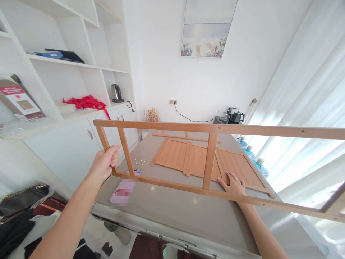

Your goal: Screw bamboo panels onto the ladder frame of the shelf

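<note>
A long, light-brown wooden frame [210,158] spans the near part of the grey surface [172,217], raised at a tilt with its right end running out of view; whether its lower rail touches the surface cannot be told. The left hand [106,162] has its grip closed tightly around the bar at the frame's left end. The right hand [233,185] is at the lower rail, its grip loosely open with thumb and fingers spread; whether it touches the rail or the wood beyond cannot be told. Farther back, a left panel [172,154], a middle panel [199,160] and a right panel [242,167] lie flat in a row, with a second frame [175,137] on their far side. Small metal fittings [140,160] sit in loose rows to the left of the panels. Nearer, on the left, lies a flat pink item [122,192], partly blurred. Water bottles [260,165] stand beyond the surface's right edge.
</note>
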Tool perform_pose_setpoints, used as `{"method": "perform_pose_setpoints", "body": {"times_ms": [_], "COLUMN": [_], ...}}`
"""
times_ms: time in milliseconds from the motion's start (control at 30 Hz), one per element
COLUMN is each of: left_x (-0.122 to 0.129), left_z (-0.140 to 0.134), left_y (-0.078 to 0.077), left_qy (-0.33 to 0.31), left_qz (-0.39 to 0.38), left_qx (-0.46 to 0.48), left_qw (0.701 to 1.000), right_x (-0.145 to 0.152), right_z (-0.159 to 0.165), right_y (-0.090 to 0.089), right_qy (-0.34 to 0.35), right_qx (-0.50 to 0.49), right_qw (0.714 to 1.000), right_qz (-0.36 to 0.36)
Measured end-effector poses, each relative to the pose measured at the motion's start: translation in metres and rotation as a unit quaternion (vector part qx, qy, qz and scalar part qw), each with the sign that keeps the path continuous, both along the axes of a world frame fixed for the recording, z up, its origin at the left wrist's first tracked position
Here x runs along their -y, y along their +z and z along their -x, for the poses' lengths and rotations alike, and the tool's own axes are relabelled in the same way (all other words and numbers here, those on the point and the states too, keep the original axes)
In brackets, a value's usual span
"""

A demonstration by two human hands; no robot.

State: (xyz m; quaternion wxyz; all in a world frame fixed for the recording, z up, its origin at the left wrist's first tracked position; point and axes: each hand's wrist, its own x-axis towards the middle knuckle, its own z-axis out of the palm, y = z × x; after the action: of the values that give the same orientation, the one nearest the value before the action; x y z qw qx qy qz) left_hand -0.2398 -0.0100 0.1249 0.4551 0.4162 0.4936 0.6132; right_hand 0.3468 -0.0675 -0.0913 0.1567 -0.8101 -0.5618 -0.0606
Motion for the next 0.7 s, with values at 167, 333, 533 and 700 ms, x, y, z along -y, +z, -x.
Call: {"method": "perform_pose_setpoints", "body": {"times_ms": [167, 333, 533, 700], "left_x": [0.002, 0.003, 0.0, 0.003], "left_z": [-0.01, -0.01, -0.021, -0.048], "left_y": [0.003, 0.003, -0.003, -0.018], "left_qy": [0.0, 0.007, 0.008, -0.011], "left_qz": [0.009, 0.007, -0.008, -0.018], "left_qx": [0.008, 0.0, -0.009, -0.034], "left_qw": [1.0, 1.0, 1.0, 0.999], "right_x": [-0.013, -0.023, -0.017, 0.1], "right_z": [-0.004, -0.006, -0.002, -0.066], "right_y": [0.007, 0.016, 0.041, 0.061], "right_qy": [0.021, 0.054, 0.042, -0.046], "right_qx": [-0.01, -0.078, -0.188, -0.264], "right_qw": [0.999, 0.995, 0.977, 0.943], "right_qz": [0.027, -0.001, -0.089, -0.199]}}
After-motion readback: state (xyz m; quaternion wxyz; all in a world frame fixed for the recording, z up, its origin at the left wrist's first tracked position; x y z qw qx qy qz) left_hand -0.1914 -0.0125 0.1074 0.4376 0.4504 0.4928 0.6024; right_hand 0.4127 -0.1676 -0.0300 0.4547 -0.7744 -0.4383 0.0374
